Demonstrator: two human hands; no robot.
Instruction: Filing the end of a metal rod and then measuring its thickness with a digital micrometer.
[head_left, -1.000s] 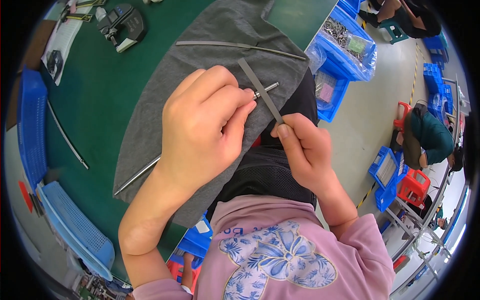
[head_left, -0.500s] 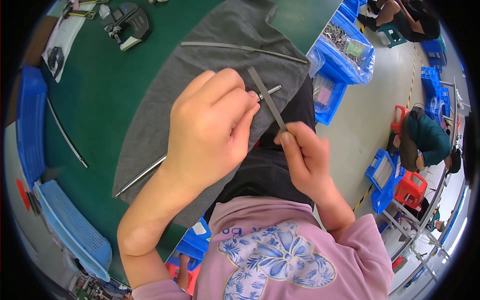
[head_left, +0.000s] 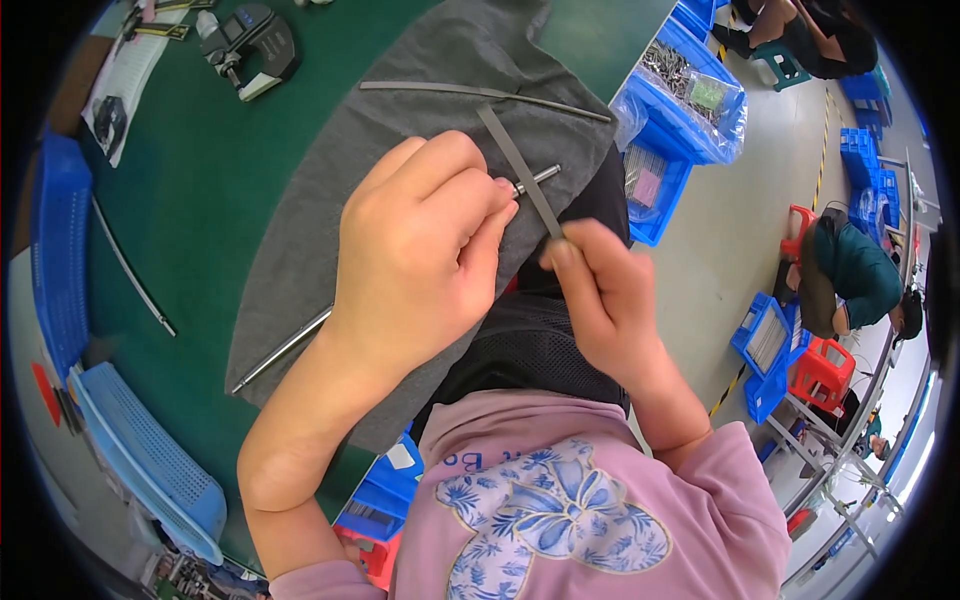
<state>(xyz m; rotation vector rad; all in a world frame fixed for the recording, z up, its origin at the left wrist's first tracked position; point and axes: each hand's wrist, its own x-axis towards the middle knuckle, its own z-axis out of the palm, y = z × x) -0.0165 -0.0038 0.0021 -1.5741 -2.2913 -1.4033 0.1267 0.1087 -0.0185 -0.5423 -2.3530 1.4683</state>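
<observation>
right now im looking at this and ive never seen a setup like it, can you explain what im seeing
There is no machine here: these are a person's own two bare hands. The picture comes from a wide fisheye camera on the person's head, looking down, so straight edges bend near the rim.

The left hand pinches a silver rod. More rod shows past the wrist, but the hand hides whether it is the same piece. The right hand holds a flat grey strip, which crosses the rod in this view.

Beneath them, a dark grey cloth lies on a green table. On the cloth lies a second slim grey strip; a dark C-shaped gauge sits on the table.
</observation>
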